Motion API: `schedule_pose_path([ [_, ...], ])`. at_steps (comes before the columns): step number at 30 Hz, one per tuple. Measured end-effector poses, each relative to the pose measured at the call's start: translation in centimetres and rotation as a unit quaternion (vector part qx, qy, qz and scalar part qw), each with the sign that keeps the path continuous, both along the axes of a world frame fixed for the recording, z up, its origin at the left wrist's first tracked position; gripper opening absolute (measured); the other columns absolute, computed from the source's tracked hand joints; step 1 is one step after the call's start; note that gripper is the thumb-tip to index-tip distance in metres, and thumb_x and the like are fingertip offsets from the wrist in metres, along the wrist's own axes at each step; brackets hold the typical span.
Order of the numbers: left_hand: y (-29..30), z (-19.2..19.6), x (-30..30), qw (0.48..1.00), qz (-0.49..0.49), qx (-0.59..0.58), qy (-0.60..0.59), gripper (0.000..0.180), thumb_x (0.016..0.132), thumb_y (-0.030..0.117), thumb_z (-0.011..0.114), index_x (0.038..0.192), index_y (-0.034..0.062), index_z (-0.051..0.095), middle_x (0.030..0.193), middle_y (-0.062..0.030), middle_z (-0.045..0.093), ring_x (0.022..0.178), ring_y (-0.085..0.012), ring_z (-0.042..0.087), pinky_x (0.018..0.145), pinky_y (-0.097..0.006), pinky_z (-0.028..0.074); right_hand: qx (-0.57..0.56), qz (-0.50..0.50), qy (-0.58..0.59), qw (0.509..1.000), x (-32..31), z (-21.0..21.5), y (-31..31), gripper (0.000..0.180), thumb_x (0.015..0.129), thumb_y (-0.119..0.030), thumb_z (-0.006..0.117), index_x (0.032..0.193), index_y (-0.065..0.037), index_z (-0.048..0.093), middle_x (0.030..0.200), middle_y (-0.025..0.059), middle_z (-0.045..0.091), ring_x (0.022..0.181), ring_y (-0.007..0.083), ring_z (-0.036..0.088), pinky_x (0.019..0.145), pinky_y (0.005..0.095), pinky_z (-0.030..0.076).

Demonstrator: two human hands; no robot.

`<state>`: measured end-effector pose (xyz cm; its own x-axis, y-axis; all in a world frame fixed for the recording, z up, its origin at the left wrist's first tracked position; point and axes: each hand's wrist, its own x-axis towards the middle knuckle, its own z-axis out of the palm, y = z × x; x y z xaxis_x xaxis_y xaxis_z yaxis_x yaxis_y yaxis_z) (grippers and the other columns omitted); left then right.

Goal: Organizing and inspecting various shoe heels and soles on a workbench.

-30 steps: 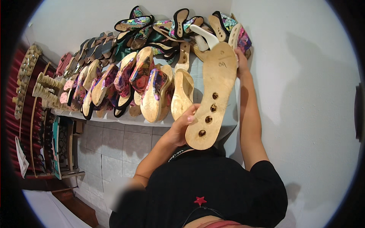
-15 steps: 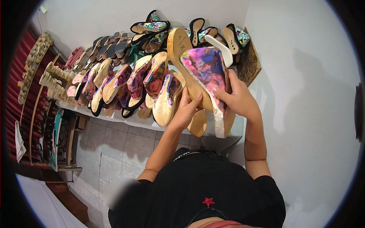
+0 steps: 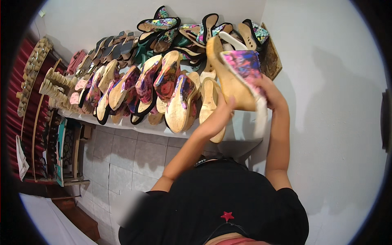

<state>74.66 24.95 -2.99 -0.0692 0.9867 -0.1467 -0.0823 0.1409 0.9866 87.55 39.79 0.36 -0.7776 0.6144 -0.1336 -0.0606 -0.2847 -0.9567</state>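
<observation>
A pale wooden wedge shoe sole (image 3: 233,86) is held up above the right end of the table, its rounded toe end pointing up and away. My left hand (image 3: 222,112) grips its lower left edge, with the fingers partly smeared by motion. Behind the wood shows a piece in pink, purple and blue floral print (image 3: 243,63). My right hand (image 3: 269,92) is closed on the right side of this printed piece. A white strip (image 3: 260,120) hangs below, blurred. Whether the print is fixed to the wood I cannot tell. Beneath my left hand lies another bare wooden sole (image 3: 209,98).
Several wedge sandals with floral sides (image 3: 179,104) line the table (image 3: 245,126) on the left. Black-edged sandals (image 3: 159,24) pile up at the back, near dark block-heeled ones (image 3: 122,49). A wooden board (image 3: 271,57) stands by the right wall. Shelves (image 3: 69,151) stand at left.
The wooden sole and printed piece have moved right and turned, so more bare wood shows. My hands have moved right with them. The bare sole on the table is more exposed.
</observation>
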Motion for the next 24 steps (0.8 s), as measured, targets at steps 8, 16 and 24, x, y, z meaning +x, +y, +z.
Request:
schedule_pose_path([
  [8,-15.9,3.8,-16.6,0.73,0.312,-0.155,0.588,0.034,0.081,0.036,0.051,0.076,0.0071,0.068,0.083,-0.0116,0.064,0.073,-0.0233,0.061,0.069,-0.038,0.045,0.237,-0.217,-0.363,0.875,-1.7,-11.1,10.7,0.066,0.063,-0.026,0.064,0.108,0.014,0.036,0.098,0.0235,0.054,0.085,0.0264,0.059,0.071,0.0326,0.048],
  [16,-4.4,-0.1,-7.0,0.896,0.19,0.196,0.35,0.016,0.079,0.009,0.057,0.091,0.0009,0.063,0.098,-0.0088,0.059,0.094,-0.0186,0.054,0.082,-0.029,0.04,0.22,-0.174,-0.437,0.855,-2.2,-17.9,1.9,0.082,0.064,-0.042,0.064,0.112,0.016,0.033,0.104,0.033,0.052,0.097,0.0394,0.055,0.082,0.0378,0.044],
  [24,-0.5,-2.3,-3.4,0.914,0.135,0.194,0.329,0.019,0.084,0.014,0.053,0.094,0.0009,0.064,0.111,-0.013,0.054,0.101,-0.0227,0.051,0.085,-0.03,0.04,0.245,-0.128,-0.448,0.85,0.5,-18.4,1.2,0.061,0.067,-0.045,0.057,0.094,0.01,0.055,0.098,0.0283,0.057,0.094,0.0381,0.056,0.082,0.0386,0.044],
])
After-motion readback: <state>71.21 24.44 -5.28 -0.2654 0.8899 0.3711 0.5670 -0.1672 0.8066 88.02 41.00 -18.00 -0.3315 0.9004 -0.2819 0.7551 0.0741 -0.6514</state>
